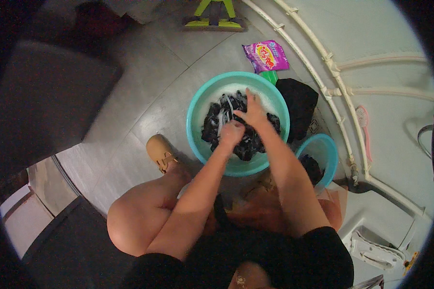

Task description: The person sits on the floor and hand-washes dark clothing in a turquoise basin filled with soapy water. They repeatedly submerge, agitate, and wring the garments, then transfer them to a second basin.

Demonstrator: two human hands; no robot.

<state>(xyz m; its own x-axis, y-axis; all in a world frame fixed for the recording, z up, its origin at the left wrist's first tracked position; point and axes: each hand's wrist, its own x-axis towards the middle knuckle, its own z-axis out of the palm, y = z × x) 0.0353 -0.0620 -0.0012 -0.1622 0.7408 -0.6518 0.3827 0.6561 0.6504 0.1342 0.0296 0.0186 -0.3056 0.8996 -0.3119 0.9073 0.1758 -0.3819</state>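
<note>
A wet black garment [212, 126] with white stripes lies bunched in a teal basin [194, 101] of sudsy water, between my feet and the wall. My left hand [232, 133] is closed, gripping a fold of the garment near the middle of the basin. Just beyond it, to the right, my right hand [254, 113] rests over the cloth, its fingers and thumb spread apart. The garment's underside is hidden by water and foam.
A purple packet [266, 56] and a green item [270, 76] lie beyond the basin. Black cloth [298, 107] and a smaller teal bucket [329, 149] stand right. White pipes [313, 73] line the wall near a pink brush [363, 120]. A green-framed floor tool [215, 22] is far.
</note>
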